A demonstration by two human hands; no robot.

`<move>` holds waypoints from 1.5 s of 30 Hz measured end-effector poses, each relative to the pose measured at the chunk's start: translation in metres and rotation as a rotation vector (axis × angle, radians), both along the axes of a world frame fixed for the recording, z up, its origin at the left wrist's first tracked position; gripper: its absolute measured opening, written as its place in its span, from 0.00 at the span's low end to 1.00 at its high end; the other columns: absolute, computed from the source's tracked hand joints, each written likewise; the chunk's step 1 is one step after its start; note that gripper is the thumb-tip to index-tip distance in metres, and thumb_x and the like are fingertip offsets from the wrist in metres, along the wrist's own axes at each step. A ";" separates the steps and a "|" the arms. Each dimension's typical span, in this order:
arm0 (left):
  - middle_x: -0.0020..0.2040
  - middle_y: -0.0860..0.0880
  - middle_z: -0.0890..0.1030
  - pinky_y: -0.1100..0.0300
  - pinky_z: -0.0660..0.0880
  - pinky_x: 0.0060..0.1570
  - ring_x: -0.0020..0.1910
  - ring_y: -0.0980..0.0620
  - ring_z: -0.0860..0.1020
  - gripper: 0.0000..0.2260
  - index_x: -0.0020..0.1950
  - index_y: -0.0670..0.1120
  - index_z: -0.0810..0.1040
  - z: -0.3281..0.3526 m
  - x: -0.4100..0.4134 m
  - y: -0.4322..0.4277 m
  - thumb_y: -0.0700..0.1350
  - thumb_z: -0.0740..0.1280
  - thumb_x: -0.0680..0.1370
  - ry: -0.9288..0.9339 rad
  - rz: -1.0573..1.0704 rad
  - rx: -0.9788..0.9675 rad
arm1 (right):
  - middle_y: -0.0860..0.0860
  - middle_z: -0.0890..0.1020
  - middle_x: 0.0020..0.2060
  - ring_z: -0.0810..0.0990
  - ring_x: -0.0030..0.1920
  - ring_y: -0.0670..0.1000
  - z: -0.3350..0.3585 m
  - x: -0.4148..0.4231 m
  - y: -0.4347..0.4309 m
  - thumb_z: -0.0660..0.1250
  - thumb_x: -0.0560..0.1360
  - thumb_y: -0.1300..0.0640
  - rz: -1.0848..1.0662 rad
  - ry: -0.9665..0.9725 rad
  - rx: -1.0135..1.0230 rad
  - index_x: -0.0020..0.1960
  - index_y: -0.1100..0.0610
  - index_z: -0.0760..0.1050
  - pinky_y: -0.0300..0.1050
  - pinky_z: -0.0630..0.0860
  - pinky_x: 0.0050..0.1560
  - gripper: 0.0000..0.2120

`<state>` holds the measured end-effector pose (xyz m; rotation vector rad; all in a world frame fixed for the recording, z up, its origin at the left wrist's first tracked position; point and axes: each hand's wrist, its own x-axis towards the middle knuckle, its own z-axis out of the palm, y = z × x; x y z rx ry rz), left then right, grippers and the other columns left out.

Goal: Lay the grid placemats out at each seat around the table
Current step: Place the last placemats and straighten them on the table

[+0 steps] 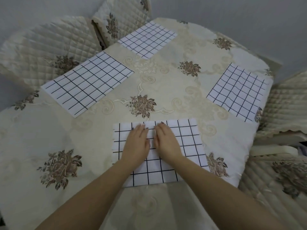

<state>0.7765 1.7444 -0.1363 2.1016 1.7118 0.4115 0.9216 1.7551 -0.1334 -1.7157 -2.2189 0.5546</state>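
Several white placemats with black grid lines lie flat on the table. The nearest placemat sits right in front of me. My left hand and my right hand press flat on its middle, side by side, fingers straight. Another placemat lies at the left side, one at the far end, and one at the right edge.
The table wears a cream embroidered cloth with brown flower motifs. Quilted chair covers stand at the far left, at the back and on the right. A grey wall runs behind.
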 end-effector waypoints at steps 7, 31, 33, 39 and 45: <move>0.75 0.45 0.66 0.47 0.50 0.72 0.76 0.46 0.60 0.26 0.74 0.45 0.65 -0.025 0.003 -0.016 0.55 0.49 0.80 0.302 0.020 -0.008 | 0.49 0.51 0.77 0.50 0.78 0.49 -0.022 0.008 -0.015 0.46 0.80 0.44 0.007 -0.262 -0.048 0.78 0.56 0.51 0.51 0.44 0.77 0.29; 0.79 0.48 0.49 0.47 0.38 0.75 0.78 0.49 0.43 0.33 0.78 0.46 0.48 -0.004 0.033 -0.088 0.52 0.31 0.74 0.344 0.010 -0.045 | 0.56 0.58 0.76 0.58 0.76 0.55 -0.012 -0.005 -0.107 0.46 0.80 0.50 -0.077 -0.264 -0.061 0.75 0.62 0.58 0.50 0.43 0.73 0.27; 0.79 0.48 0.47 0.49 0.37 0.75 0.78 0.50 0.41 0.34 0.79 0.46 0.47 -0.009 0.035 -0.095 0.53 0.31 0.73 0.348 0.010 -0.071 | 0.57 0.59 0.76 0.59 0.76 0.55 -0.018 -0.005 -0.116 0.44 0.80 0.49 -0.111 -0.284 -0.079 0.75 0.62 0.58 0.50 0.44 0.73 0.27; 0.74 0.45 0.66 0.46 0.51 0.71 0.75 0.47 0.61 0.25 0.75 0.43 0.63 -0.020 0.024 -0.110 0.50 0.47 0.80 0.348 0.039 -0.049 | 0.51 0.41 0.77 0.37 0.76 0.47 -0.021 0.009 -0.122 0.34 0.78 0.40 -0.114 -0.263 -0.066 0.77 0.58 0.41 0.50 0.33 0.73 0.33; 0.77 0.48 0.58 0.45 0.48 0.73 0.77 0.48 0.56 0.31 0.77 0.46 0.56 -0.025 -0.004 -0.122 0.63 0.46 0.79 0.360 0.054 -0.038 | 0.51 0.40 0.77 0.38 0.77 0.48 -0.022 0.037 -0.129 0.36 0.79 0.42 -0.185 -0.318 -0.109 0.77 0.57 0.38 0.52 0.36 0.76 0.31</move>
